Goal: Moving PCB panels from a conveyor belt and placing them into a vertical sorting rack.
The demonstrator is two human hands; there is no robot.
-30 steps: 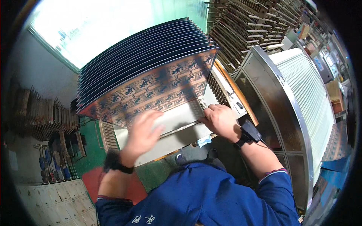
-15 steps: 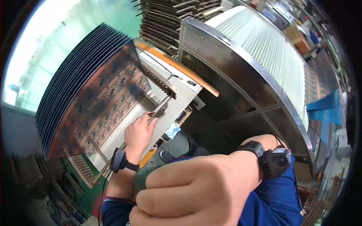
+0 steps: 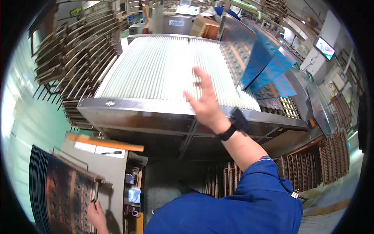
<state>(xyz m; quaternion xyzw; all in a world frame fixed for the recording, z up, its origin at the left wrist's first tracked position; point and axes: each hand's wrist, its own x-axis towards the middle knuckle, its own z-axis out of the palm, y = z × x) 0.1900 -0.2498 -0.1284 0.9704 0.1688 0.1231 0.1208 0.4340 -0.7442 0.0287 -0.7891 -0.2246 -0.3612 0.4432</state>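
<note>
My left hand [image 3: 97, 215] is at the lower left, its fingers closed at the metal end bar of a slotted rack [image 3: 96, 188]. In that rack stand several thin copper-coloured panels [image 3: 64, 187] with a printed pattern, packed upright side by side. My right hand [image 3: 205, 102] is held over the white roller conveyor [image 3: 156, 70], fingers apart and holding nothing. Blue-faced patterned panels [image 3: 269, 64] stand tilted at the right end of the rollers, beyond my right hand.
A steel frame edge [image 3: 148, 107] borders the conveyor's near side. The rack rests on a pale table [image 3: 111, 171] with an orange bar [image 3: 105, 142]. Slotted racks [image 3: 335, 156] stand at the right, more racks [image 3: 74, 66] at the far left. A screen [image 3: 324, 47] hangs far right.
The view has swung right, toward the conveyor. My right hand, earlier curled close in front of me, has reached out over the rollers and opened. My left hand stays at the rack's bar.
</note>
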